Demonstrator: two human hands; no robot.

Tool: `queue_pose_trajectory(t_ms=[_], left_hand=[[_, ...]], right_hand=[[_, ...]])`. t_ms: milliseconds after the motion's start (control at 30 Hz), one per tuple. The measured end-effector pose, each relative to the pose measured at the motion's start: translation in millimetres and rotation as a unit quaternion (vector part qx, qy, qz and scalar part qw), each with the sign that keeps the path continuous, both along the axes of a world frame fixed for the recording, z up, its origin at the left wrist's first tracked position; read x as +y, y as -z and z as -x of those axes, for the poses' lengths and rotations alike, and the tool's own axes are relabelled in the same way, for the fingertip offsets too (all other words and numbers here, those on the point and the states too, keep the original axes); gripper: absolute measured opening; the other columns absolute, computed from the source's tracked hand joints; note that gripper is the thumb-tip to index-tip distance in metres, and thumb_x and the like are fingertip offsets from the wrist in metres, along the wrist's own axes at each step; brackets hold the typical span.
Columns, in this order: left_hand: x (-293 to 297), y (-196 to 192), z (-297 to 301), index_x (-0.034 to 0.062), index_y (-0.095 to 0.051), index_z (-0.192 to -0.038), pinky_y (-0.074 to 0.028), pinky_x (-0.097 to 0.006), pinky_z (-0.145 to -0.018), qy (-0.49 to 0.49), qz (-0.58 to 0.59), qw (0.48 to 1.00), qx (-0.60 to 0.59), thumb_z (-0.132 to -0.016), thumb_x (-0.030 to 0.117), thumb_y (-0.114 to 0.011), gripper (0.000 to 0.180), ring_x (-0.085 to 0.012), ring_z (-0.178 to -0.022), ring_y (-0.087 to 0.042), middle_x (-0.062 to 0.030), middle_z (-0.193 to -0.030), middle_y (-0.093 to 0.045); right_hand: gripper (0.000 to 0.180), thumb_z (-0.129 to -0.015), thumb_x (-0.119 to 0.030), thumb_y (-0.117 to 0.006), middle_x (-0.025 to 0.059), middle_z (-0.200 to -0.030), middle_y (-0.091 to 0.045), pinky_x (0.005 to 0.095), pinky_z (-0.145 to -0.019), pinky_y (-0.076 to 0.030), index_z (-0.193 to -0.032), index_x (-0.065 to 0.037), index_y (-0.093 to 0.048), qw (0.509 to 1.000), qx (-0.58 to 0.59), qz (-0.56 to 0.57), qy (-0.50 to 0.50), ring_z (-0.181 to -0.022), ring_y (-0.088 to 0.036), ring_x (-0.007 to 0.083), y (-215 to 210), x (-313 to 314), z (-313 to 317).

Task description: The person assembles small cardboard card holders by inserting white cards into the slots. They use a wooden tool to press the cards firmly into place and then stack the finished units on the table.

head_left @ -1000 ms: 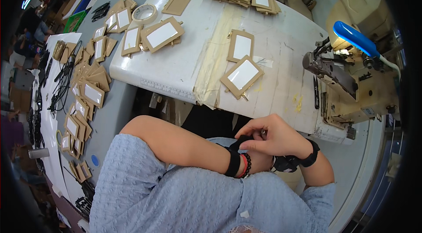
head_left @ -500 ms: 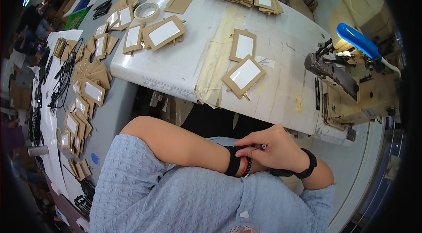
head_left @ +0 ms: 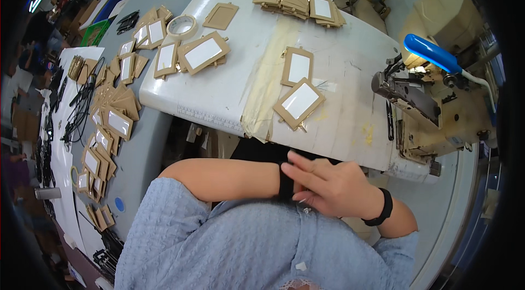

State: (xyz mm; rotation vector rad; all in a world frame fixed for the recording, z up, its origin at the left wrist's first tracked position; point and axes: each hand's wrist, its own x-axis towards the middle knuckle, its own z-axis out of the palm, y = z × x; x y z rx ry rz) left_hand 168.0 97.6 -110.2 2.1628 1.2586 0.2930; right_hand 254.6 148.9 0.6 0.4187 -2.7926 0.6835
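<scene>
My left forearm [head_left: 235,179] reaches across my body. A wide black band [head_left: 286,180] circles its wrist. Beyond that band my left hand is hidden behind the right one. My right hand [head_left: 339,189] lies against the left wrist, fingers pointing left and bent, thumb underneath, closed on something small I cannot make out. A tiny shiny metal piece [head_left: 307,210] shows just below its fingers. Ahead on the table, a tan card holder with a white window [head_left: 299,102] overlaps another such holder [head_left: 298,66].
A sewing machine [head_left: 421,98] with a blue lamp [head_left: 433,52] stands at right. Black snips [head_left: 390,120] lie beside it. More holders [head_left: 203,54] and a tape roll [head_left: 181,26] are at left, further stacks [head_left: 295,1] at the far edge. Many holders [head_left: 117,121] cover the grey side table.
My right hand has turned and its fingers have straightened somewhat toward the left wrist's band. The beaded bracelet no longer shows. The whole view has shifted slightly.
</scene>
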Motion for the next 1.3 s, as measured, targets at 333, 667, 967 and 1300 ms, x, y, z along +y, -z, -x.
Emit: queue_pose_trajectory(t_ms=[333, 667, 967, 1300], left_hand=[[75, -52, 90, -0.0006, -0.068, -0.092, -0.039, -0.030, -0.047, -0.478, -0.168, 0.795, -0.335, -0.093, 0.021, -0.057, 0.024, -0.0105, -0.049, -0.047, -0.0021, -0.061, -0.059], [77, -32, 94, 0.0017, -0.058, -0.105, -0.035, -0.024, -0.051, -0.430, 0.100, 0.454, -0.774, -0.097, 0.018, -0.051, 0.019, -0.0075, -0.054, -0.038, 0.0028, -0.065, -0.047], [77, -33, 105, 0.0014, -0.053, -0.105, -0.035, -0.024, -0.054, -0.330, 0.058, 0.235, -0.912, -0.098, 0.013, -0.049, 0.014, -0.0092, -0.056, -0.038, 0.0023, -0.066, -0.043], [69, -54, 104, 0.0017, -0.059, -0.097, -0.034, -0.022, -0.048, -0.541, -0.254, 0.514, -0.615, -0.099, 0.019, -0.050, 0.020, -0.0052, -0.052, -0.041, 0.0029, -0.061, -0.048]], right_hand=[[0.035, -0.071, -0.021, -0.083, 0.0041, -0.083, -0.061, 0.0268, -0.049, -0.048, -0.096, -0.006, -0.064, 0.957, 0.186, 0.044, 0.217, -0.056, -0.061, 0.0160, 26, 2, 19], [0.037, -0.066, -0.022, -0.079, 0.0054, -0.091, -0.058, 0.0310, -0.050, -0.049, -0.095, -0.006, -0.061, 0.939, 0.170, 0.003, 0.300, -0.060, -0.062, 0.0204, 35, -3, 31], [0.042, -0.066, -0.028, -0.079, 0.0093, -0.085, -0.062, 0.0382, -0.053, -0.050, -0.094, -0.007, -0.056, 0.933, 0.078, 0.057, 0.346, -0.066, -0.064, 0.0291, 18, -4, 31], [0.049, -0.068, -0.031, -0.081, 0.0136, -0.074, -0.064, 0.0360, -0.058, -0.051, -0.095, -0.004, -0.050, 0.919, -0.063, 0.215, 0.324, -0.063, -0.066, 0.0286, 18, 7, 35]])
